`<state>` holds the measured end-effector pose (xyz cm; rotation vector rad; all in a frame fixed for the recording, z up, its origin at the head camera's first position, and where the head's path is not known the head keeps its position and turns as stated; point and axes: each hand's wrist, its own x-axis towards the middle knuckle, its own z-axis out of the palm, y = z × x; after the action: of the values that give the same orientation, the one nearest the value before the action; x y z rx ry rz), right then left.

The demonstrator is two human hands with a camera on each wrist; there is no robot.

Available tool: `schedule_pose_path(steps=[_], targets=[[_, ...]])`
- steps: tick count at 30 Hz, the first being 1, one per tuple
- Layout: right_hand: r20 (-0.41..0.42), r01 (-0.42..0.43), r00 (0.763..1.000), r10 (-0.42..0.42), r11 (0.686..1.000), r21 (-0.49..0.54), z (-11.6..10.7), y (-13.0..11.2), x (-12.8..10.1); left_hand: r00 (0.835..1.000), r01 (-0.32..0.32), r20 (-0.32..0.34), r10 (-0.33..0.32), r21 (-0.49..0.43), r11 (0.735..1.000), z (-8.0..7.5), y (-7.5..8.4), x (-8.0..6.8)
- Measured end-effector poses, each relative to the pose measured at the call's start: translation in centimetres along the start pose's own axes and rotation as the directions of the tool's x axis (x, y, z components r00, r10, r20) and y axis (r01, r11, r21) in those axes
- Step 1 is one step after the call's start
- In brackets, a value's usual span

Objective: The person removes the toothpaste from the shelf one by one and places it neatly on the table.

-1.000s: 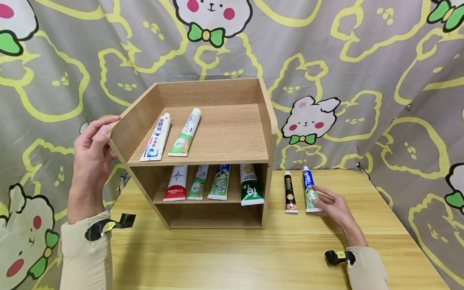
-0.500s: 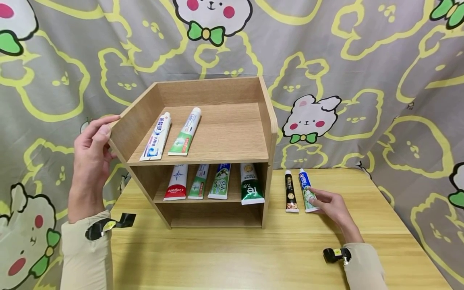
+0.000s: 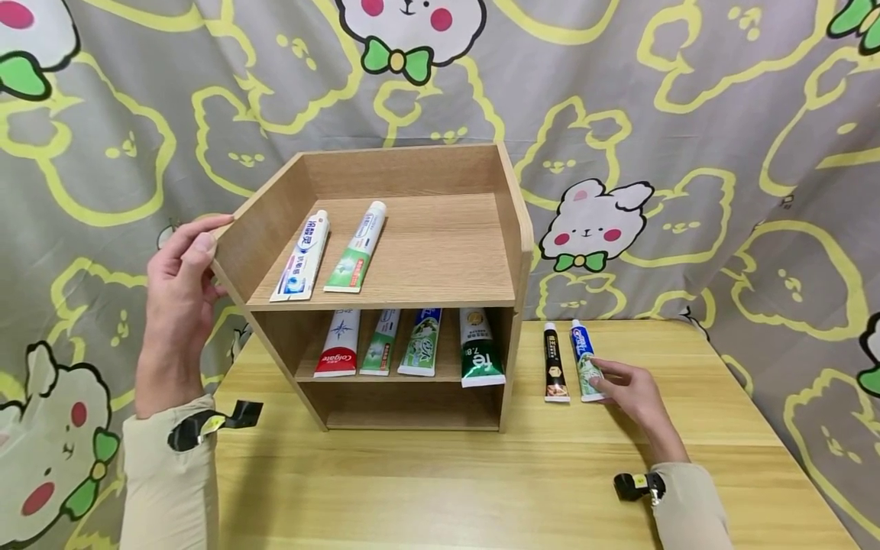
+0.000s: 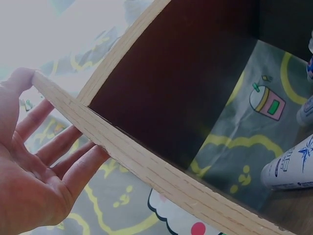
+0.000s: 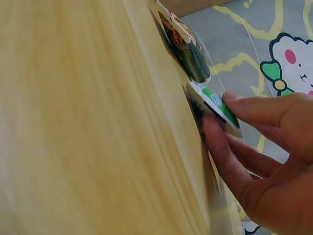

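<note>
My left hand (image 3: 180, 305) grips the left side panel of a wooden shelf unit (image 3: 412, 298), thumb at its front edge. In the left wrist view, its fingers (image 4: 58, 147) lie behind that panel edge. On the table at the right, my right hand (image 3: 632, 393) pinches the lower part of a blue-and-green toothpaste tube (image 3: 584, 355) between thumb and fingers. The right wrist view shows the tube's flat crimped end (image 5: 215, 105) in this pinch, close over the tabletop. A black toothpaste tube (image 3: 554, 363) lies just left of it.
The top shelf bears a white toothpaste tube (image 3: 302, 256) and a white-and-green one (image 3: 357, 248). Several tubes lie on the middle shelf, including a red-and-white Colgate tube (image 3: 339, 344) and a green-ended one (image 3: 480, 347). A patterned curtain (image 3: 440, 99) hangs behind the table (image 3: 440, 489).
The blue-and-green tube's cap end has swung slightly left, toward the black tube, with my right hand shifting slightly along. My left hand stays on the shelf panel.
</note>
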<state>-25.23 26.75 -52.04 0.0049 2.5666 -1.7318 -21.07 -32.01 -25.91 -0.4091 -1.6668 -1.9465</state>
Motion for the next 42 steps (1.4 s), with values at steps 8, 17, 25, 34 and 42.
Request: schedule_pose_path(steps=[8,17,25,34,42], targets=[[-0.028,-0.03,0.999,0.026,0.988,-0.149,-0.5,-0.1,-0.3,1.0,-0.007,0.003,0.007,0.015,1.0,0.0,0.1,-0.1],[-0.075,-0.01,0.997,-0.009,0.968,-0.252,-0.2,-0.2,-0.5,1.0,-0.003,-0.004,0.004,0.054,0.999,0.0,0.0,-0.1],[-0.067,0.003,0.998,-0.019,0.972,-0.235,-0.2,-0.1,-0.5,1.0,-0.008,-0.01,0.009,0.061,0.998,0.0,0.1,-0.1],[-0.067,0.061,0.995,-0.076,0.978,-0.199,-1.0,-1.4,-1.2,1.0,-0.006,-0.008,0.007,0.085,0.996,0.2,0.2,-0.1],[-0.053,0.119,0.99,-0.131,0.974,-0.193,-1.3,-3.7,-2.0,1.0,0.0,-0.014,0.001,0.08,0.997,0.1,0.1,-0.2]])
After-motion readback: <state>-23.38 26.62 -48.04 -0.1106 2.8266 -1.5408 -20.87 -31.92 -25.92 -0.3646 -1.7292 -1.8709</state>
